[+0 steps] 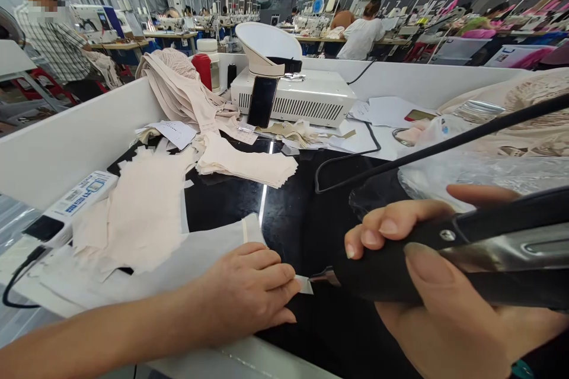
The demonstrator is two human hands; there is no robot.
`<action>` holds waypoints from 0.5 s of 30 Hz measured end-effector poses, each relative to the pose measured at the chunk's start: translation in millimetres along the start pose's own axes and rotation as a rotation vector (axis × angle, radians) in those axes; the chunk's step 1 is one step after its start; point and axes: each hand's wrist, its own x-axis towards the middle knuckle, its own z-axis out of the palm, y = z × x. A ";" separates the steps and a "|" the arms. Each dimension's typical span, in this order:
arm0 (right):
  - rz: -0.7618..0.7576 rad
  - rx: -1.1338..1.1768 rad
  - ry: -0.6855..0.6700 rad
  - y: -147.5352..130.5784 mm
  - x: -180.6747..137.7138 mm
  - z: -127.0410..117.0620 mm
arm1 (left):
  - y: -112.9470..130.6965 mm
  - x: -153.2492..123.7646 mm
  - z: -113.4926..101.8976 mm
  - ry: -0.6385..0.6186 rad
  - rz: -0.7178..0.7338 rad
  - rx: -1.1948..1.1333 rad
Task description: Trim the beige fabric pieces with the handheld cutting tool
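Observation:
My right hand (444,302) is wrapped around a black hand-held tool (373,266) with a metal side plate and a narrow metal tip. A black cable (427,151) crosses above it. That tip meets, or nearly meets, a small whitish tab of fabric (306,285) sticking out past the fingers of my left hand (258,287). Those fingers are pressed together on the fabric at the glossy black work surface (306,213); how much they pinch is hidden. Beside the left hand lies a pale grey-white sheet (213,243) with a cream strip (244,231) across its end.
Stacked pale pink fabric pieces (146,201) lie left, with another stack (249,160) farther back. A white vented box (306,98) carries a white visor (267,47); a phone (262,100) leans there. Clear plastic (444,172) lies right. White walls (80,118) edge the table.

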 end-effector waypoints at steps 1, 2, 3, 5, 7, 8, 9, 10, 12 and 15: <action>0.007 0.011 0.006 -0.2 0.6 -0.7 | -0.5 -0.2 0.1 0.006 -0.002 -0.003; 0.009 0.022 0.006 -0.1 0.9 -1.1 | -1.1 -0.3 0.0 0.012 -0.001 -0.005; 0.006 0.029 0.009 0.5 0.6 -1.1 | -1.7 -0.4 -0.4 0.019 -0.002 -0.007; -0.030 0.031 0.026 2.9 -1.6 0.0 | -2.5 -0.3 -1.7 0.016 0.001 -0.004; -0.063 0.022 0.043 5.7 -4.9 1.7 | -2.8 0.2 -2.9 -0.004 -0.001 0.005; -0.078 0.015 0.051 6.5 -6.4 2.1 | -2.8 0.5 -3.4 -0.014 -0.002 0.010; -0.097 0.010 0.060 6.6 -7.5 2.0 | -2.8 0.8 -3.8 -0.019 -0.002 0.010; -0.097 0.002 0.056 5.8 -7.9 1.4 | -2.9 1.1 -4.2 -0.024 -0.004 0.006; -0.069 -0.020 0.037 2.6 -7.3 -1.3 | -3.8 1.5 -5.0 -0.030 -0.012 -0.015; 0.009 -0.037 -0.013 -0.4 -4.8 -4.8 | -8.4 0.9 -6.3 -0.011 -0.016 -0.078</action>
